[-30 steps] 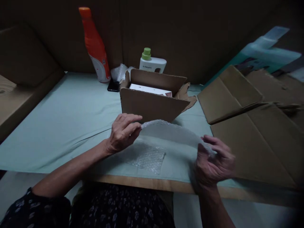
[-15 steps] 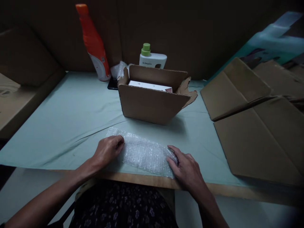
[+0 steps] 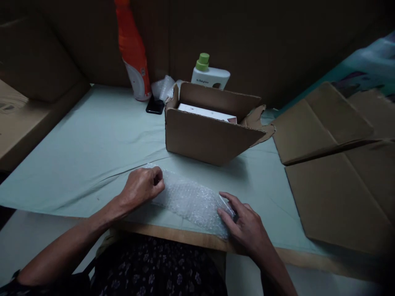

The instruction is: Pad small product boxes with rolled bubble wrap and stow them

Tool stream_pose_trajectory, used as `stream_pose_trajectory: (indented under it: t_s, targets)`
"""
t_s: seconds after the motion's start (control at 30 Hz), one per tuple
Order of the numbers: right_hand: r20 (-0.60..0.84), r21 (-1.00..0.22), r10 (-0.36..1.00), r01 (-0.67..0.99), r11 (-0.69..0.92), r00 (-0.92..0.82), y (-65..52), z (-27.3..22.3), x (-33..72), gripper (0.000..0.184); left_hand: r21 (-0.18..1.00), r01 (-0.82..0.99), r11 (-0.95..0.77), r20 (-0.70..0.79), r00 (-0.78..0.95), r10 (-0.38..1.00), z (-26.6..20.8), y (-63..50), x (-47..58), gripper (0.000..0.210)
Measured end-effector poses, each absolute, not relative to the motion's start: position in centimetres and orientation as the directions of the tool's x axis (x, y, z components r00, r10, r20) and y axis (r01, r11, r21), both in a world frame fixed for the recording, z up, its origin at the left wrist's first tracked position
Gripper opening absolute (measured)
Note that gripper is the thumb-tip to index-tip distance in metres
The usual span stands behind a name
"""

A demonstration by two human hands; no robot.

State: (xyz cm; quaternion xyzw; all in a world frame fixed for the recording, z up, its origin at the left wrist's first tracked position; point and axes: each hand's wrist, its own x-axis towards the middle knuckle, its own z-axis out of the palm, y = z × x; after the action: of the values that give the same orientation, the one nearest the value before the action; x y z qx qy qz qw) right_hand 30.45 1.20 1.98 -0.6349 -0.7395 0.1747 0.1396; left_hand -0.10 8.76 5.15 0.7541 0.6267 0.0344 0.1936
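Observation:
A flat strip of clear bubble wrap (image 3: 191, 201) lies on the pale green cloth near the table's front edge. My left hand (image 3: 143, 185) is at its left end, fingers curled and pinched on the wrap. At the right end, my right hand (image 3: 243, 220) grips the wrap between thumb and fingers, where it is folded over. Just behind the wrap stands an open cardboard box (image 3: 212, 137) with its flaps up. Inside that box shows the top of a white carton (image 3: 206, 113); the rest of it is hidden.
An orange-and-white bottle (image 3: 132, 53), a black phone (image 3: 154, 106), crumpled bubble wrap (image 3: 165, 87) and a white bottle with a green cap (image 3: 210, 76) stand or lie at the back. Cardboard boxes (image 3: 336, 193) fill the right, with a teal bottle (image 3: 367, 68) behind. Another box (image 3: 27, 115) borders the left.
The view has shifted slightly, so the box and bottles sit further right in the picture. Both hands stay at the two ends of the bubble wrap; the left has risen slightly.

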Motion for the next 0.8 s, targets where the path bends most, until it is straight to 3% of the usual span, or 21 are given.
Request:
stream_pose_trajectory:
  t_s: [0.1,0.2,0.43,0.57,0.67,0.8]
  targets:
    - [0.001,-0.376,0.982,0.91,0.174,-0.188,1.6,1.2,30.1,0.038,0.233,0.962,-0.141,-0.243,0.198,0.95,4.2,9.6,-0.1,0.017]
    - [0.079,-0.278,0.972,0.932,0.233,-0.22,2.0,1.0,30.4,0.038,0.21,0.962,-0.172,-0.252,0.224,0.942,3.0,9.7,-0.4,0.019]
    - [0.163,-0.282,0.938,0.897,0.342,-0.306,4.7,2.5,29.2,0.039,0.244,0.925,-0.292,0.081,0.28,0.956,2.0,9.9,-3.1,0.038]
    - [0.081,-0.291,0.919,0.873,0.391,-0.385,6.3,1.6,26.8,0.02,0.25,0.912,-0.324,0.059,0.32,0.946,0.9,9.7,-3.7,0.017]
    - [0.141,-0.292,0.918,0.871,0.395,-0.369,6.8,1.3,26.8,0.015,0.301,0.891,-0.34,0.09,0.329,0.94,0.2,9.7,-4.1,0.022]
    - [0.305,-0.308,0.94,0.918,0.248,-0.151,7.6,1.9,29.6,0.031,0.451,0.836,-0.312,0.211,0.24,0.948,0.4,11.9,-4.4,0.05]
